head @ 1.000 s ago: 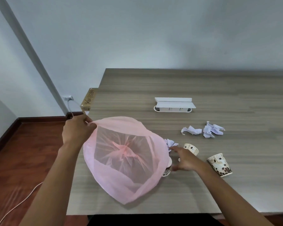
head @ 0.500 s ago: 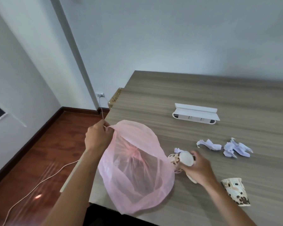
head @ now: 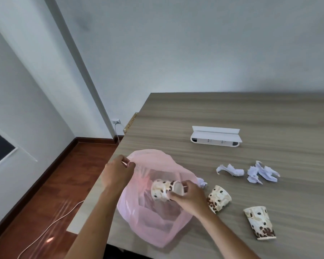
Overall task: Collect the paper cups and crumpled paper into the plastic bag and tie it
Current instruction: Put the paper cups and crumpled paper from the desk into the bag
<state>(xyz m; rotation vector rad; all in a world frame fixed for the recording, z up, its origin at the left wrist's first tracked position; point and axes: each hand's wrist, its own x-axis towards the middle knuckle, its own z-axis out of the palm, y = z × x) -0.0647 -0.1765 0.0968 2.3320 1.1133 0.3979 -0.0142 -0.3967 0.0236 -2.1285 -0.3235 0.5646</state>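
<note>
The left hand (head: 118, 172) pinches the far rim of the pink plastic bag (head: 153, 217), holding its mouth up and wide at the near-left corner of the counter (head: 232, 113). The right hand (head: 189, 197) grips a spotted paper cup (head: 162, 189) by its rim end, tipped on its side over the bag's mouth.

Two more cups lie on their sides on the counter: one (head: 218, 199) just beside the right wrist, another (head: 260, 222) further right. Three scraps of crumpled paper wait too: a small one (head: 202, 183) against the bag's edge, and two (head: 230, 170) (head: 261, 173) further back, in front of a white box (head: 215, 139).

The bag is thin and limp (only one pinch keeps it up), so if that grip slackens the mouth could sag and the cup land outside. Part of the bag overhangs the counter's edge, and added weight might drag it off.

The bag's bottom is hazy through the film; what already lies inside I cannot tell. The right palm hides part of the cup.
</note>
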